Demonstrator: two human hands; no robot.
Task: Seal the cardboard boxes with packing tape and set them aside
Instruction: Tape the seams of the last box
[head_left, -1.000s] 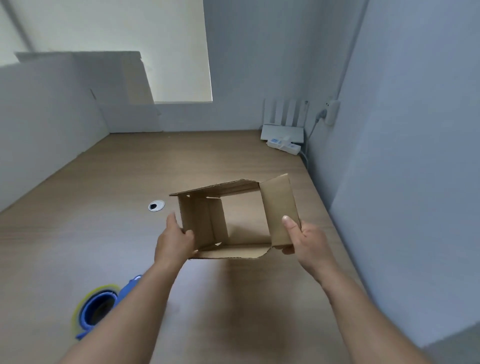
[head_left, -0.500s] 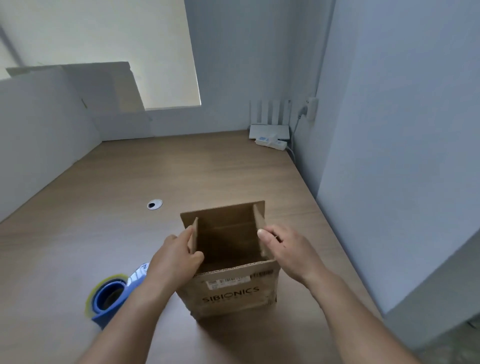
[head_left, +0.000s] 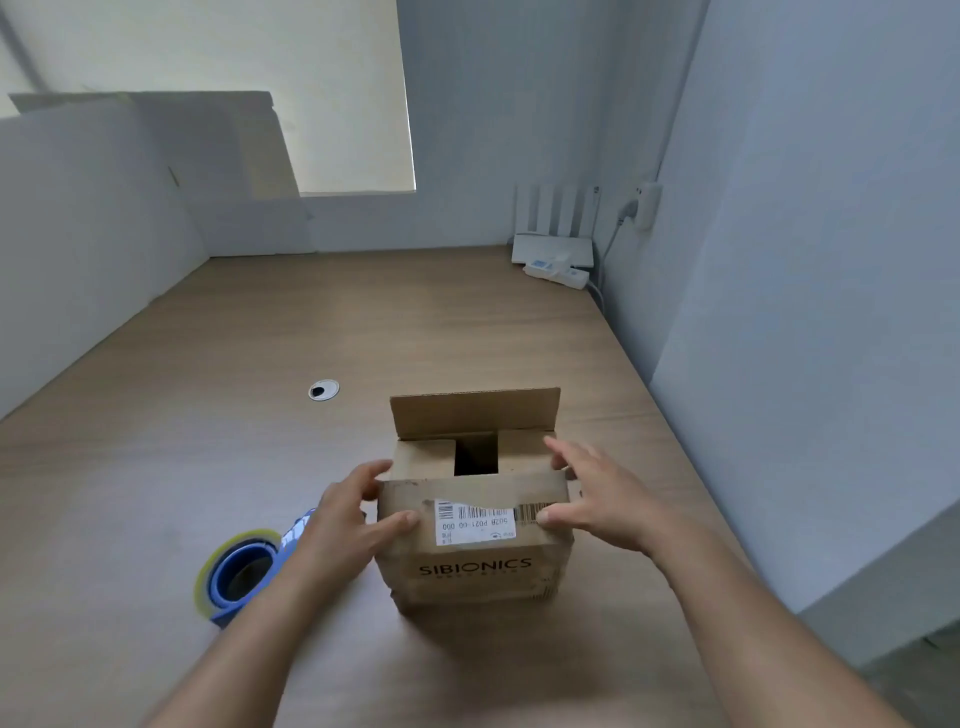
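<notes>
my hands close the top of a cardboard box (head_left: 475, 571) on the counter (head_left: 363, 322).
my left hand (head_left: 343, 519) has its grip curled round the near left corner; my right hand (head_left: 602, 499) lies flat-fingered on top. the side flaps (head_left: 423, 458), upright a moment ago, now lie folded in. a blue tape dispenser (head_left: 236, 577) sits by my left wrist. print reads "sibionics"; label "502b p021-00 000".

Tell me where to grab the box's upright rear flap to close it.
Take the rear flap by its free top edge, from above, reaching behind it. It stands upright, hinged along the far rim of the cardboard box, so pulling nearward should fold it shut.
</notes>
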